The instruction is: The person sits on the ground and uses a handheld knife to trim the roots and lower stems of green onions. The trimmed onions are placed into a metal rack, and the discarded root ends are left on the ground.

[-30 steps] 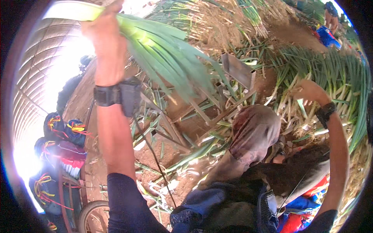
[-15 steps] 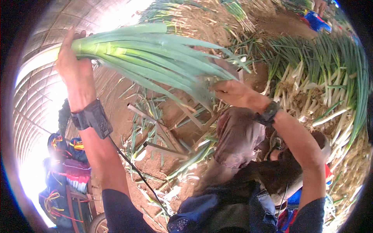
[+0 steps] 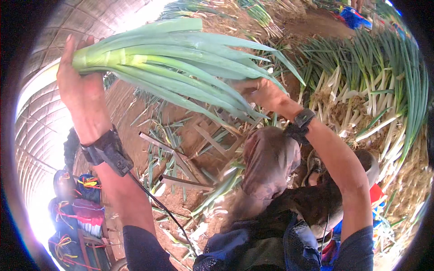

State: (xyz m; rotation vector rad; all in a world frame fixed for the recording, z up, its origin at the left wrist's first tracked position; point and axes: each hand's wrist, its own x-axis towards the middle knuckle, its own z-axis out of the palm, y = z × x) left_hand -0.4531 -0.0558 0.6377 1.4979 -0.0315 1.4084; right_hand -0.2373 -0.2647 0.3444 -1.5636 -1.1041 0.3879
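A thick bunch of long green onions lies sideways across the upper part of the view. Its pale stalks point left and its broad green leaves fan out to the right. My left hand is wrapped round the bunch where white turns to green. Close to the leaf tips is my right hand; its fingers are partly covered by the leaves, so their grip is unclear. Dark bands circle both wrists, and a cable runs down from the left one.
More green onions are heaped at the right, roots showing. Metal bars stand among cut leaves on the soil below the bunch. Bundles with coloured ties sit at lower left. My knee is under my right forearm. Blue cloth lies far right.
The bunch and my left hand have shifted slightly left in view. My right hand, blurred at the leaf tips before, now sits a little higher, and the leaf tips spread more freely past it.
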